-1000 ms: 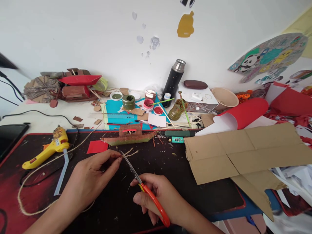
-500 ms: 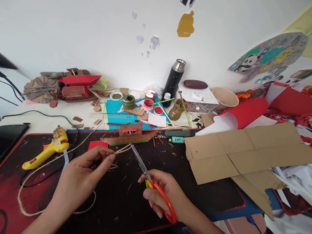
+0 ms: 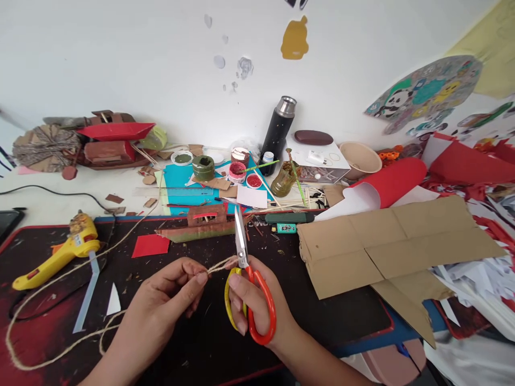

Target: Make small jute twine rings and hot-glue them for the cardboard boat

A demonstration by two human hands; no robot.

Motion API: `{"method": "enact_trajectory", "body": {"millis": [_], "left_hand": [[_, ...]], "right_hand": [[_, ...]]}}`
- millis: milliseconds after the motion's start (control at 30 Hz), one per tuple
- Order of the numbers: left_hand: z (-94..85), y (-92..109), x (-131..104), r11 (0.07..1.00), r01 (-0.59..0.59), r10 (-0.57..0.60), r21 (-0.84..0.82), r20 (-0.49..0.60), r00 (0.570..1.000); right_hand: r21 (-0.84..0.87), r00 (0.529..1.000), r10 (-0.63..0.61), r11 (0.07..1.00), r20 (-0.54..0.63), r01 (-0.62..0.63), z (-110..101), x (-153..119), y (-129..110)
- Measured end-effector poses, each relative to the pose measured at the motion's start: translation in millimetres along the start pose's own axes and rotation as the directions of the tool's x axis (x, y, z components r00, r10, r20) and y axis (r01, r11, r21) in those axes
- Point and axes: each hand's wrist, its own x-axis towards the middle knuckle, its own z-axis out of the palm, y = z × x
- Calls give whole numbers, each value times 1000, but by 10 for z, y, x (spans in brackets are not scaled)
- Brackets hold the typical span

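Observation:
Between thumb and fingers, my left hand (image 3: 169, 300) pinches a doubled piece of twine (image 3: 220, 265). The twine's short end stretches right to the scissors (image 3: 241, 252), while a long loop lies on the dark mat to the left. My right hand (image 3: 265, 300) grips the scissors by their red and yellow handles, with the blades pointing away from me. Whether the twine lies between the blades or behind them, I cannot tell. Just beyond the blades sits a small painted model boat (image 3: 201, 225), brown above and green below.
A yellow glue gun (image 3: 68, 249) lies at left near a red paper piece (image 3: 151, 245). Folded cardboard (image 3: 386, 246) covers the right side. Paint jars (image 3: 203, 168), a black thermos (image 3: 277, 131) and a larger boat model (image 3: 112, 153) stand along the back.
The scissors have swung more upright and shifted, their pivot now beside the twine's end. My left hand has moved slightly right and down, still pinching the twine. The view has shifted a little right.

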Motion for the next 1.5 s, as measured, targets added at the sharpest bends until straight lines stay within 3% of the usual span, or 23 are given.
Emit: {"method": "enact_trajectory", "body": {"millis": [200, 400, 500, 800, 1233, 1500], "left_hand": [[100, -14, -7, 987, 111, -105, -119, 56, 993], [115, -41, 23, 979, 142, -137, -143, 42, 990], [116, -48, 28, 987, 122, -119, -108, 32, 992], [135, 35, -18, 977, -63, 76, 203, -60, 995], [142, 17, -43, 969, -81, 89, 232, -25, 996], [129, -46, -7, 995, 9, -16, 102, 67, 998]], "right_hand": [[17, 999, -11, 1000, -41, 11, 17, 55, 17], [15, 999, -31, 999, -44, 32, 6, 100, 15], [29, 998, -29, 999, -53, 31, 6, 110, 18], [46, 997, -23, 999, -70, 26, 23, 117, 13], [73, 997, -29, 997, -67, 34, 44, 104, -3], [66, 998, -27, 997, -55, 30, 24, 95, -23]]}}
